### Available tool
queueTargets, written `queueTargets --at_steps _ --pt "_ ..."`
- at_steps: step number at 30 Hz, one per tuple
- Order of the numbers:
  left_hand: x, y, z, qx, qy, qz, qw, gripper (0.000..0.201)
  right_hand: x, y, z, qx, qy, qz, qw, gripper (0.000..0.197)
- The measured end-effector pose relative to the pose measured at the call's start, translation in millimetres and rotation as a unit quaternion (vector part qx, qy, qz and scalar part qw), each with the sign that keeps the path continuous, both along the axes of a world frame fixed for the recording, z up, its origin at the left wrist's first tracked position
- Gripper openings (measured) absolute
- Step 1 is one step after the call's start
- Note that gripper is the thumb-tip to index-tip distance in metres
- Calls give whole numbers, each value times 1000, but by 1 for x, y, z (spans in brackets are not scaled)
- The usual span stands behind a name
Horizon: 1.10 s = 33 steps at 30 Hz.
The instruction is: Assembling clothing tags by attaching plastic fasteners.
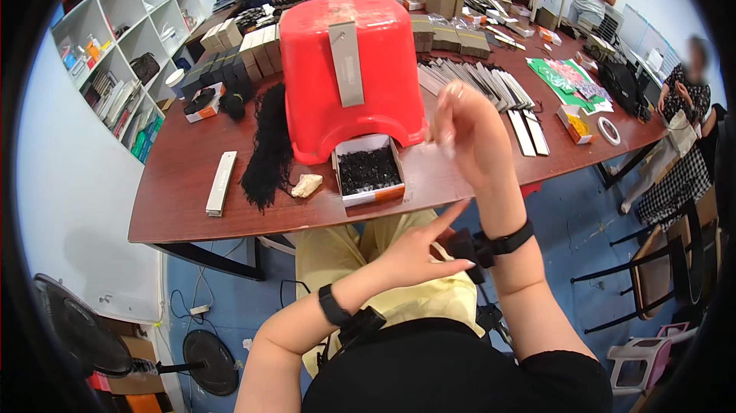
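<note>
My right hand (474,133) is raised over the table's front edge, right of a red plastic stool (314,53). Its fingers are curled together and partly blurred, so anything in them cannot be made out. Lower down, my left hand (418,254) is over my lap near the right wrist, index finger and thumb stretched apart. A grey-white strip (347,68) hangs on the stool's front face. Before the stool stands an open small box (373,198) holding black bits. Beside it are a bundle of black cords (264,152) and a crumpled off-white lump (307,185).
A pale narrow strip stack (221,183) lies on the wooden table (180,198) at left. Rows of grey strips (475,83), an orange-and-white box (575,124) and a tape roll (609,131) are at right. Several people work beyond. A fan (208,363) stands on the floor.
</note>
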<state>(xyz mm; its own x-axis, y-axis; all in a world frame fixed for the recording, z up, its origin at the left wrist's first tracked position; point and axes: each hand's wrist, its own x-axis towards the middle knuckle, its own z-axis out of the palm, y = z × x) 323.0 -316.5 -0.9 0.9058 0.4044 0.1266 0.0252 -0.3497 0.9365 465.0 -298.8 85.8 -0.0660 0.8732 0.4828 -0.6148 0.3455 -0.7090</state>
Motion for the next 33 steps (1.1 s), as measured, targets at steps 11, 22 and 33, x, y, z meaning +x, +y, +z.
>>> queueTargets --at_steps 11,22,33 --pt "-120 64 86 452 -195 383 782 21 43 -43 9 67 -323 -422 845 8" --pt "-108 -8 186 469 -289 275 788 26 18 -46 120 507 -442 -392 628 67" --pt "-81 21 211 -30 -453 -231 860 27 14 -13 208 675 -388 -407 477 63"
